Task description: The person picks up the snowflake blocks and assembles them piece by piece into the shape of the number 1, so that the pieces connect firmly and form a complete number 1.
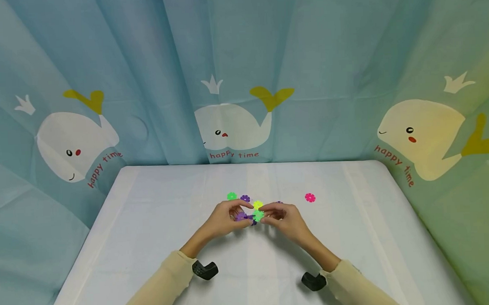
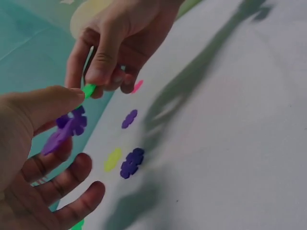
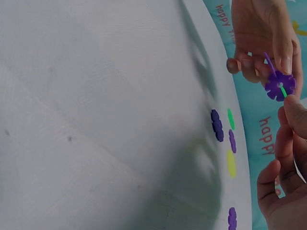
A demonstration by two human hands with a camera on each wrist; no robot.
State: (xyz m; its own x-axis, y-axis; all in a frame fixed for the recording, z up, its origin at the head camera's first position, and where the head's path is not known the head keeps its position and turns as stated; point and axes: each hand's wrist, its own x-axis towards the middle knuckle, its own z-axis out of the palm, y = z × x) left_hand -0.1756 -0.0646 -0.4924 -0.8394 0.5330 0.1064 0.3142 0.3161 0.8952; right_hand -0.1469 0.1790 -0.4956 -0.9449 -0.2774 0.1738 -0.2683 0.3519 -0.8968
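In the head view my left hand (image 1: 227, 218) and right hand (image 1: 287, 219) meet over the middle of the table. The left thumb and fingers pinch joined purple snowflake discs (image 3: 274, 91), one standing at an angle to the other. The right thumb and forefinger grip a green snowflake disc (image 1: 258, 215). Its edge meets the slotted purple disc in the right wrist view, where the discs overlap. The left hand's other fingers are spread apart. Close below the hands, a dark purple disc (image 2: 132, 163) lies on the table beside a yellow disc (image 2: 113, 159).
More discs lie on the white table (image 1: 151, 265) beyond the hands: green (image 1: 232, 196), purple (image 1: 245, 198), another purple (image 2: 129, 119) and, farther right, pink (image 1: 310, 198). A blue curtain (image 1: 327, 67) with whale prints hangs behind the table.
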